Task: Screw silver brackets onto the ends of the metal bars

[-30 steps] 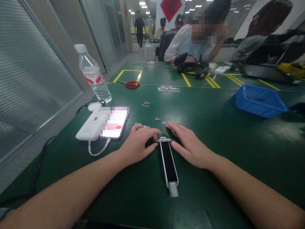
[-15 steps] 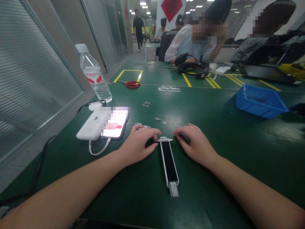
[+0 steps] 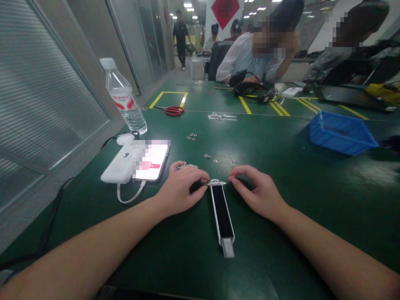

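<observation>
Numeral 9 (image 3: 126, 155) on white power bank (image 3: 117, 167) at left of frame; left hand (image 3: 181, 188) curled at the metal crossbar (image 3: 216, 183) of a black-inlaid strip (image 3: 221, 216), grip unclear; right hand (image 3: 258, 193) half-open, apparently empty, just beside it.

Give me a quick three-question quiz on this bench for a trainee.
1. Which hand is nearer the phone?
2. True or false: the scissors lie inside the blue tray.
3. Fill the gap: the white power bank is cabled to the ____.

Key: 1. The left hand. 2. False. 3. Phone.
</observation>
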`<state>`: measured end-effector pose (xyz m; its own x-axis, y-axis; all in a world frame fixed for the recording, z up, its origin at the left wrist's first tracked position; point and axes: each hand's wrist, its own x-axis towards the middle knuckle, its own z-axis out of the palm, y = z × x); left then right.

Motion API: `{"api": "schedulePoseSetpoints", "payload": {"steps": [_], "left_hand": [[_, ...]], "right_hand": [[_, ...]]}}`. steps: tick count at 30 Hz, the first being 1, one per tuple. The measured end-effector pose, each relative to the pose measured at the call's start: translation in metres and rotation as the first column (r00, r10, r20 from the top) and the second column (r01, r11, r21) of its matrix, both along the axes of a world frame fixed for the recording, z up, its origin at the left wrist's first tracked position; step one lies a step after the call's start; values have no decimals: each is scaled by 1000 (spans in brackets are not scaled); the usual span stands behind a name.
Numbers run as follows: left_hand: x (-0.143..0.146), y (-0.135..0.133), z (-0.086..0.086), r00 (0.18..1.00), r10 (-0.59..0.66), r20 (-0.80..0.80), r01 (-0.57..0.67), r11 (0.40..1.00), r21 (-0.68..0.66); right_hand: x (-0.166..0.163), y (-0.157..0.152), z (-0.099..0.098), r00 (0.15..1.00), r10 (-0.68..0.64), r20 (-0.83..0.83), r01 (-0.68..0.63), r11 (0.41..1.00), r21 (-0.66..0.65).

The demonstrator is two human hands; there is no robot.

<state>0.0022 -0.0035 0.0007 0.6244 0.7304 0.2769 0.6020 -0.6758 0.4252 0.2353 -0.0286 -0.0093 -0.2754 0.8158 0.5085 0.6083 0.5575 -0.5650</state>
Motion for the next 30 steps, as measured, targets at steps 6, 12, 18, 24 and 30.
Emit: {"api": "schedulePoseSetpoints", "payload": {"steps": [6,12,18,24,30], "left_hand": [[0,0,-1,1000,3,-12,-2,1000,18],[0,0,-1,1000,-5,-1,5,1000,14],[0,0,-1,1000,-16,8,16,1000,17],[0,0,-1,1000,-13,10,13,1000,10],[1,0,-1,1000,-14,10,14,1000,2]], "right_hand": [[0,1,-3,1000,18,24,-18,1000,-21],[0,2,-7,999,27,39,-24,998,-66],[-1,3,-5,998,41,49,-35,992,-119],[-1,2,-3,997,26,80,-18,995,-99],[-1,2,-4,997,44,68,-39,997,-67]]}}
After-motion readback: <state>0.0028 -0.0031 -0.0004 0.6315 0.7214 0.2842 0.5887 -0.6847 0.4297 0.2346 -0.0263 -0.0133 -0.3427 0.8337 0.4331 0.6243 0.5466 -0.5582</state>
